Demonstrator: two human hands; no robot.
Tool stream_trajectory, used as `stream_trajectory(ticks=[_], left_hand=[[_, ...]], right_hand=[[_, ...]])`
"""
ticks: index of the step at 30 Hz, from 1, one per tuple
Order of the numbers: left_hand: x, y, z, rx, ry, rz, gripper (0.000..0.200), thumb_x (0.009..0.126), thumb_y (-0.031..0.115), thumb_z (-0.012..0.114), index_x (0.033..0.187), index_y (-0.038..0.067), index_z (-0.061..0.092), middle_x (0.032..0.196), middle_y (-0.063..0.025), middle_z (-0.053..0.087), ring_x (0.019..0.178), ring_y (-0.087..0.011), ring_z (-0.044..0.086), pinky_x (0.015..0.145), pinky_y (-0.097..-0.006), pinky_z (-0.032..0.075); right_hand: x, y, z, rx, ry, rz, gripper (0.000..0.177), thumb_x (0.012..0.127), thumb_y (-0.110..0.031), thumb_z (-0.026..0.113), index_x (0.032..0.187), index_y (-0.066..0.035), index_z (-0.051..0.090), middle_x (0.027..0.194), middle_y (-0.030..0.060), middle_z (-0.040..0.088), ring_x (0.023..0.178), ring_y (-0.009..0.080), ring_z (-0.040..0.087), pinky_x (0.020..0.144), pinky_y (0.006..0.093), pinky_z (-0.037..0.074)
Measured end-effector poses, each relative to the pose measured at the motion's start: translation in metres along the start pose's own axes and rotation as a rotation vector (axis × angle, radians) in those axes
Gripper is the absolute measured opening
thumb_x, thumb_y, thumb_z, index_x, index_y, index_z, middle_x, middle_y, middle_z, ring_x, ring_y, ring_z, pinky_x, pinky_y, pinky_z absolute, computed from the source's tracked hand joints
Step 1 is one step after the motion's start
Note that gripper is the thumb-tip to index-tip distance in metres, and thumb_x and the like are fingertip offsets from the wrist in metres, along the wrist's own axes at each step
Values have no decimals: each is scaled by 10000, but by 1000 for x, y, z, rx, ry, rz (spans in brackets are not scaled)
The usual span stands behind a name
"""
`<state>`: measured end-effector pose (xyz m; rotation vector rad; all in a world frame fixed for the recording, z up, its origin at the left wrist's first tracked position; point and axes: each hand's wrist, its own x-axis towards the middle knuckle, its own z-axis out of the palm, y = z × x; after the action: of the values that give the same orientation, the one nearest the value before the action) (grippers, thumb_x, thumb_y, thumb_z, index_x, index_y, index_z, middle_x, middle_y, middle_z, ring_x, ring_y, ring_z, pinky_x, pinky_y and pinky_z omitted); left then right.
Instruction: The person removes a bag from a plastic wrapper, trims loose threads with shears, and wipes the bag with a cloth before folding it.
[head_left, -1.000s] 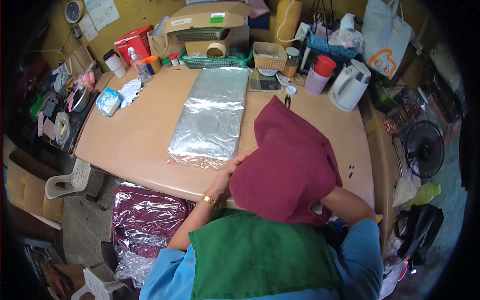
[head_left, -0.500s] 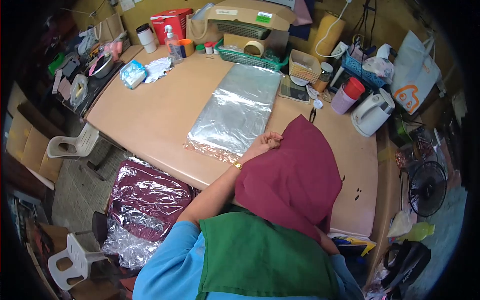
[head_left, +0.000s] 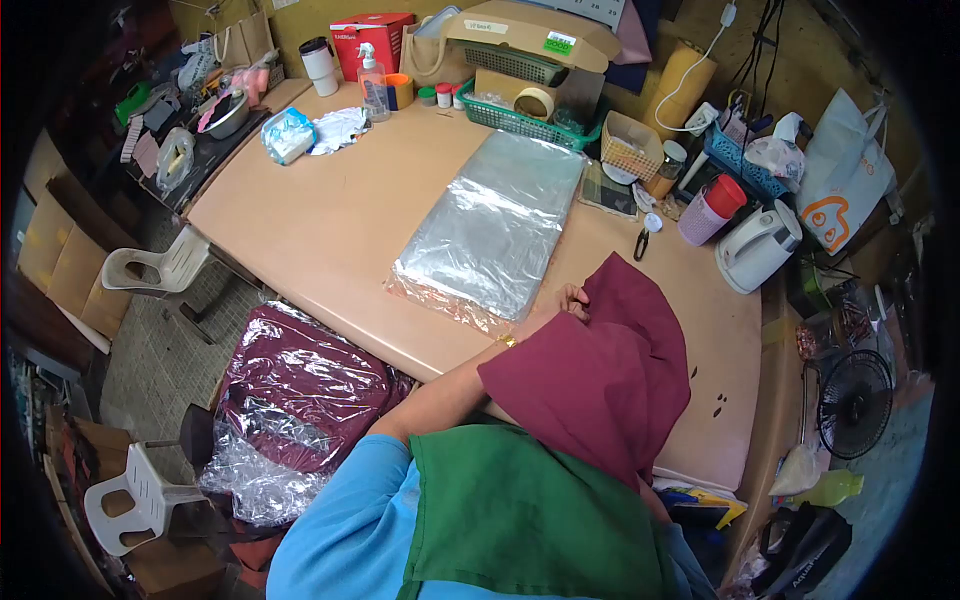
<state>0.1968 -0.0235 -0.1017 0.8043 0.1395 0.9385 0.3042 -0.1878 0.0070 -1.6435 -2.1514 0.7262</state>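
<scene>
A maroon cloth (head_left: pixel 610 385) hangs loosely folded in front of me, over the near right part of the table. My left hand (head_left: pixel 571 302) is closed, its fingers curled at the cloth's upper left edge and pinching it. A gold-coloured watch or bracelet (head_left: pixel 508 341) circles that wrist. Only a bit of my right forearm (head_left: pixel 655 503) shows below the cloth; the hand itself is hidden behind the fabric. A green cloth (head_left: pixel 535 510) lies across my front. Just beyond my left hand is a flat stack of clear plastic bags (head_left: pixel 495 225).
Plastic-wrapped maroon goods (head_left: pixel 290 390) sit left of the table (head_left: pixel 310 240). Small black snips (head_left: pixel 642 243), a pink cup (head_left: pixel 703 222) and a white kettle (head_left: pixel 757 245) stand on the right. A green basket (head_left: pixel 530 122) is at the back. White chairs (head_left: pixel 165 265) are on the left.
My view has shifted slightly. The maroon cloth's upper part has dropped and folded over more, and my left hand has turned, with the cloth's edge still in its fingers.
</scene>
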Motion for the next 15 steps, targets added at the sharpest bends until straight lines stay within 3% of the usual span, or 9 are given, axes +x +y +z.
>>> stream_trajectory(ticks=[2, 4, 5, 7, 10, 12, 15], left_hand=[[-6, 8, 13, 133, 117, -58, 269, 909, 54, 648, 1136, 22, 508, 834, -3, 546, 781, -83, 558, 694, -217, 462], [-18, 36, 43, 506, 353, -27, 270, 960, 143, 645, 1168, 31, 514, 879, -25, 588, 761, -104, 570, 774, -228, 475], [-26, 49, 50, 503, 342, -28, 270, 960, 143, 645, 1168, 31, 514, 879, -25, 588, 761, -104, 570, 774, -228, 475], [-46, 82, 60, 113, 287, -22, 254, 985, 139, 622, 1201, 30, 547, 934, -26, 613, 855, -109, 600, 776, -239, 483], [-71, 132, 115, 134, 202, -38, 178, 989, 96, 603, 1152, 25, 589, 963, -17, 618, 887, -93, 594, 785, -251, 492], [-78, 138, 126, 675, 48, 361, 118, 986, 109, 616, 1063, 21, 633, 946, -12, 630, 868, -82, 591, 777, -251, 491], [-76, 155, 113, 574, 381, 358, 78, 990, 85, 594, 991, 18, 633, 847, -2, 624, 808, -77, 571, 739, -237, 475]], right_hand=[[-1, 1, 1, 8, 1, 5, 448, 827, -183, 610, 1241, -14, 613, 1312, 263, 578, 1241, 415, 533, 1061, 449, 412], [-4, 2, 0, 15, 0, 18, 444, 828, -182, 609, 1238, -13, 614, 1308, 263, 580, 1238, 415, 535, 1059, 450, 414], [-6, 2, -2, 17, -1, 21, 442, 828, -181, 608, 1236, -13, 615, 1307, 264, 581, 1236, 415, 536, 1058, 450, 414], [-12, 4, -10, 26, 8, 36, 437, 829, -180, 607, 1232, -12, 617, 1303, 264, 583, 1232, 416, 538, 1056, 451, 415], [-17, 10, -30, 53, 66, 65, 431, 830, -179, 605, 1227, -11, 619, 1298, 264, 587, 1227, 416, 542, 1053, 452, 417], [-5, 17, -53, 57, 173, 87, 427, 831, -177, 604, 1223, -10, 620, 1294, 264, 589, 1223, 417, 544, 1051, 452, 418], [36, 42, -85, 34, 388, 137, 421, 832, -176, 602, 1218, -8, 622, 1289, 264, 592, 1218, 417, 547, 1048, 453, 420]])
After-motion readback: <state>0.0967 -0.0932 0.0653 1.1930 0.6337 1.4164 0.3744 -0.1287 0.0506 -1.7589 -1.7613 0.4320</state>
